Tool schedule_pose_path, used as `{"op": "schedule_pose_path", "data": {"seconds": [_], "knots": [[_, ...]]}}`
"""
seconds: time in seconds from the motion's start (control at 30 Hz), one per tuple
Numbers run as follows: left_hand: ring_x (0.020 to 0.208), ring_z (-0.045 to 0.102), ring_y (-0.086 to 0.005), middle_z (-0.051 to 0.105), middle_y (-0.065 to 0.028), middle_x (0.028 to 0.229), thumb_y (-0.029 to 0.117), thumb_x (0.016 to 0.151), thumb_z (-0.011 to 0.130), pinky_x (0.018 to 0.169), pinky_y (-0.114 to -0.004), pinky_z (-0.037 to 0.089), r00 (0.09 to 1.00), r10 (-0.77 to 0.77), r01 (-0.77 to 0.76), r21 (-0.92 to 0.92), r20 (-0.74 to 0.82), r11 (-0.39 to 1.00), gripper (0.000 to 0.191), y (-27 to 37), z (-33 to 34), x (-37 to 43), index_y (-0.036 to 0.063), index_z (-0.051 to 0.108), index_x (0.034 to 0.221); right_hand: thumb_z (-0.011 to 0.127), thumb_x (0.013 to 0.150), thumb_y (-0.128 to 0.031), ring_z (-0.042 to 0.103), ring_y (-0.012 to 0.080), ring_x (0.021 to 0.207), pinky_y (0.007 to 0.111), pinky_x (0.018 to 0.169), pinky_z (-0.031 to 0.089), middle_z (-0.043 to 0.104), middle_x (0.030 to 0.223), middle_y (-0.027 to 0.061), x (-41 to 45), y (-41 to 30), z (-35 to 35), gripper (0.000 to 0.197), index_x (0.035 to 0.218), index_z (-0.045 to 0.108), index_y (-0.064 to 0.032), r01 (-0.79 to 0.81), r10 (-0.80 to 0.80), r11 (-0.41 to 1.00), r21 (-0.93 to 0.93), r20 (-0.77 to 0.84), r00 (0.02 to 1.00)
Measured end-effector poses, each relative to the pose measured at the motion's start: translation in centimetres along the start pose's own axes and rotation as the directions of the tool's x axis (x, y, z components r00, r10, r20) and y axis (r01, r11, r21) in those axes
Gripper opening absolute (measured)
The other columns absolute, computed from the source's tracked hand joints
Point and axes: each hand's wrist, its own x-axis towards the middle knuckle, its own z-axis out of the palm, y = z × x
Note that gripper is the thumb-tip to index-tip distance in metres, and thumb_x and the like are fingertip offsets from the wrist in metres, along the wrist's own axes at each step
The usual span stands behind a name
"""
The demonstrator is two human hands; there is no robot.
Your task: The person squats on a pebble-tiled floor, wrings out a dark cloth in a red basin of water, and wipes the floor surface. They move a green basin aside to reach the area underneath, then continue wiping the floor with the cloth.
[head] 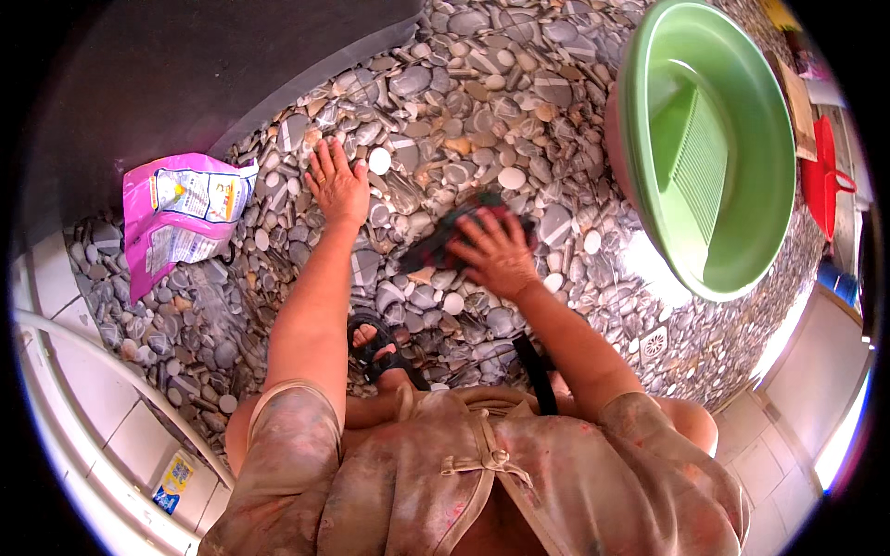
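My left hand [341, 189] rests flat on the pebble-patterned floor [431, 90] with its fingers apart, a ring on one of them. A dark cloth with red and green patches [434, 240] lies bunched on the floor, and my right hand [495, 254] is spread on top of it, blurred at the fingers. The part of the cloth beneath my palm is hidden. To the left of my left hand lies a crumpled pink plastic bag [188, 208] with printed panels.
A green plastic basin [751, 174] with a ribbed washboard slope stands at the right. Beyond it hangs a red plastic item [822, 177]. A floor drain [653, 344] lies at lower right. A white curved rail [104, 354] runs along the left, and a dark panel [208, 62] borders the upper left.
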Motion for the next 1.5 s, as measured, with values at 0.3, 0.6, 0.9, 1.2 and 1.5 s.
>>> {"op": "schedule_pose_path", "data": {"seconds": [0.3,0.6,0.9,1.2,1.5], "knots": [[0.149,0.024,-0.0328,0.024,-0.0111,0.163,0.040,0.095,0.058,0.118,-0.056,0.025,0.991,-0.028,0.045,-0.127,0.134,0.991,0.066,0.4,-2.4,1.2,0.0152,0.038,0.153,0.060,0.093,-0.039,0.025,0.0392,0.147,0.061,0.112,0.028,0.024,0.164,0.0065,-6.2,11.1,-0.6,0.069,0.155,0.030,-0.0360,-0.827,0.800,0.562,-0.018,-0.244,0.548],[0.130,0.048,-0.0334,0.054,-0.0157,0.137,0.023,0.089,0.065,0.106,-0.051,0.039,0.887,0.407,-0.461,-0.395,-0.217,0.794,0.045,15.3,-2.6,-7.1,0.0052,0.057,0.130,0.064,0.085,-0.016,0.047,0.0361,0.130,0.050,0.098,0.043,0.054,0.142,0.0075,3.6,-0.4,0.6,0.042,0.126,0.064,-0.0147,-0.281,0.289,0.957,0.067,-0.236,0.928],[0.148,0.025,-0.0389,0.030,-0.0173,0.159,0.039,0.101,0.048,0.116,-0.061,0.022,0.965,0.261,-0.243,-0.325,0.010,0.914,0.056,14.7,-3.5,-11.1,0.0041,0.045,0.145,0.060,0.089,-0.003,0.053,0.0377,0.127,0.044,0.104,0.045,0.055,0.140,0.0181,3.5,4.6,-4.0,0.044,0.133,0.057,-0.0077,-0.193,0.492,0.725,0.661,-0.302,0.817],[0.152,0.012,-0.0398,0.018,-0.0186,0.164,0.050,0.092,0.061,0.116,-0.068,0.009,0.846,0.533,-0.532,-0.062,0.002,0.844,0.080,11.6,0.6,-11.9,0.0093,0.033,0.155,0.061,0.095,-0.024,0.023,0.0266,0.150,0.053,0.119,0.020,0.027,0.163,0.0056,-2.9,9.3,1.1,0.067,0.155,0.031,-0.0213,-0.631,0.649,0.751,0.192,-0.390,0.654],[0.150,0.018,-0.0392,0.023,-0.0105,0.164,0.051,0.101,0.040,0.115,-0.065,0.017,0.957,-0.254,0.267,0.079,-0.143,0.961,0.065,-3.1,-0.6,0.2,0.0143,0.035,0.154,0.051,0.097,-0.030,0.015,0.0276,0.153,0.052,0.123,0.008,0.019,0.166,0.0057,-1.9,9.2,3.0,0.068,0.159,0.024,-0.0208,-0.710,0.696,0.691,0.136,-0.386,0.605]]}}
